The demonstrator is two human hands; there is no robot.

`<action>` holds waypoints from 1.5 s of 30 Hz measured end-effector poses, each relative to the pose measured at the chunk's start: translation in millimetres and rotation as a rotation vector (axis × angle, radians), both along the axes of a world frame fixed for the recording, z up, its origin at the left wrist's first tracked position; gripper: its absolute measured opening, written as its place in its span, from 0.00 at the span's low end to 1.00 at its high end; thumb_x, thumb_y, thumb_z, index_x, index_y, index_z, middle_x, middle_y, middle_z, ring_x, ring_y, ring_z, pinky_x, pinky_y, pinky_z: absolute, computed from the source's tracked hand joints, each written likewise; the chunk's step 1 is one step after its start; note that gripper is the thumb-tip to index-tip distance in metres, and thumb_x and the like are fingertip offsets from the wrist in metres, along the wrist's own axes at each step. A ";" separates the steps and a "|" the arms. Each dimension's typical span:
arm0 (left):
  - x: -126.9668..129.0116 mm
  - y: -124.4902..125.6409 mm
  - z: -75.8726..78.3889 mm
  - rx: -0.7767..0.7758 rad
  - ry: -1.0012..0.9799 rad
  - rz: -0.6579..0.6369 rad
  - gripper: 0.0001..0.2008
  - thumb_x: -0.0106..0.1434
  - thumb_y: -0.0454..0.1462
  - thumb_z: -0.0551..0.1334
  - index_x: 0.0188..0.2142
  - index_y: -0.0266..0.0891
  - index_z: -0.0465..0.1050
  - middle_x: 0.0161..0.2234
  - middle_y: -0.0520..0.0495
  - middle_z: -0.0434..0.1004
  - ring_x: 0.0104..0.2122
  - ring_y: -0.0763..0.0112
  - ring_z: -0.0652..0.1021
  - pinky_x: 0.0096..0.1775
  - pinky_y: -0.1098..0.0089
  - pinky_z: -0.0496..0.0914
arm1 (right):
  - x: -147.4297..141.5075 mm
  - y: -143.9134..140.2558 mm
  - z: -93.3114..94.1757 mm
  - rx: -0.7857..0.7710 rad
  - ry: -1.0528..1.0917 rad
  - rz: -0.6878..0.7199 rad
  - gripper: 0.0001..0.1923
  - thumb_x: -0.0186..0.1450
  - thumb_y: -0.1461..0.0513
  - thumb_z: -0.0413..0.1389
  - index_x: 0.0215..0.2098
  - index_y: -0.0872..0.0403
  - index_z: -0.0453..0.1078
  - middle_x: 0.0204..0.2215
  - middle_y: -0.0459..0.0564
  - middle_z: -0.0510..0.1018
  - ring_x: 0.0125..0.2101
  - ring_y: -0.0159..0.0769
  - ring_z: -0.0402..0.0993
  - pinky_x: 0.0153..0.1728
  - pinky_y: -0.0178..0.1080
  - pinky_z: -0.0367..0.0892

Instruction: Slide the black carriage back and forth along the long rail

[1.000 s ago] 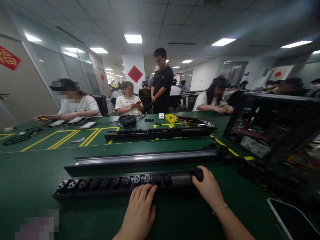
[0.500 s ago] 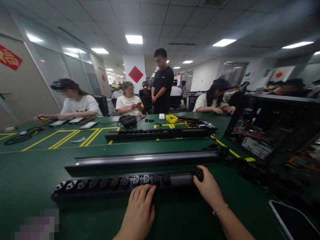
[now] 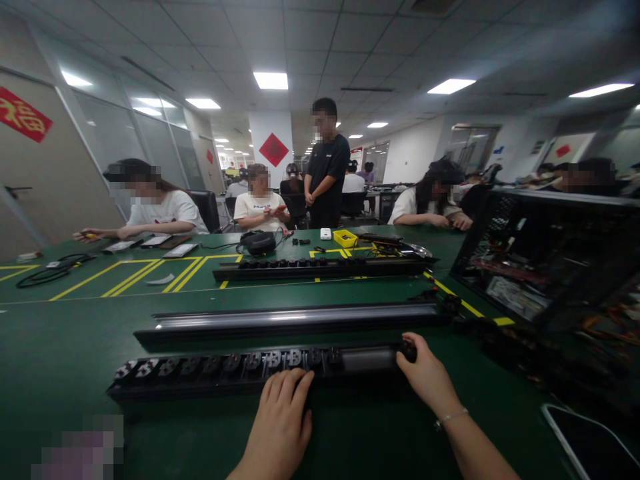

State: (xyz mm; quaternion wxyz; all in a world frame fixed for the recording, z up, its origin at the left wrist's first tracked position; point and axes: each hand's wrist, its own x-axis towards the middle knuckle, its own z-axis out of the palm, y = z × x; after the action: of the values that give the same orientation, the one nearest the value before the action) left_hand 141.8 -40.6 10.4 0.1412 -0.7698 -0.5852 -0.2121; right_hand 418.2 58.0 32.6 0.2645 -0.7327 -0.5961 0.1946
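A long black power strip with a row of sockets lies across the green table right in front of me. My left hand rests flat on its near edge, fingers over the middle of the strip. My right hand grips the strip's right end, thumb by the black end cap. Just behind it lies a black metal cover rail, parallel to the strip.
A second power strip lies farther back. An open black computer case stands at the right, a phone near the right front corner. Several people sit across the table, one stands. A yellow box and cables lie beyond.
The view has drifted slightly. My right hand has slid a little to the right along the strip's end; my left hand stays pressed on the strip.
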 end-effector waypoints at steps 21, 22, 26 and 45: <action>-1.4 -0.4 -0.6 -0.035 -0.010 -0.013 0.27 0.56 0.30 0.54 0.56 0.46 0.59 0.49 0.48 0.67 0.49 0.64 0.67 0.52 0.57 0.64 | 12.6 2.3 8.7 -0.120 -0.068 -0.041 0.27 0.58 0.52 0.47 0.53 0.51 0.63 0.38 0.53 0.76 0.35 0.42 0.74 0.31 0.38 0.66; -1.2 -0.4 -0.5 -0.035 -0.009 -0.011 0.27 0.56 0.30 0.54 0.56 0.46 0.59 0.49 0.48 0.67 0.49 0.64 0.67 0.52 0.58 0.64 | 14.2 2.8 8.2 -0.124 -0.058 -0.053 0.27 0.58 0.52 0.47 0.53 0.51 0.63 0.37 0.53 0.77 0.34 0.41 0.74 0.31 0.38 0.66; -0.6 -0.2 1.6 -0.031 -0.004 -0.004 0.26 0.56 0.30 0.54 0.55 0.46 0.60 0.49 0.49 0.68 0.49 0.65 0.67 0.51 0.60 0.64 | 19.7 4.4 5.1 -0.107 -0.025 -0.047 0.26 0.57 0.53 0.48 0.53 0.50 0.64 0.35 0.51 0.77 0.33 0.40 0.74 0.31 0.37 0.66; 0.1 -1.1 3.6 -0.032 -0.030 -0.004 0.25 0.56 0.31 0.54 0.54 0.46 0.61 0.48 0.49 0.68 0.48 0.65 0.68 0.51 0.59 0.64 | 30.1 9.9 -2.0 -0.121 0.057 -0.068 0.29 0.58 0.53 0.46 0.56 0.54 0.59 0.35 0.53 0.77 0.26 0.36 0.74 0.28 0.37 0.67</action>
State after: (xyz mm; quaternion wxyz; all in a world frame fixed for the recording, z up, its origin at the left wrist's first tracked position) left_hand 142.0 -41.7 13.9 0.1195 -0.7697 -0.5893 -0.2146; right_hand 448.4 67.9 30.6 0.2429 -0.7612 -0.5503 0.2423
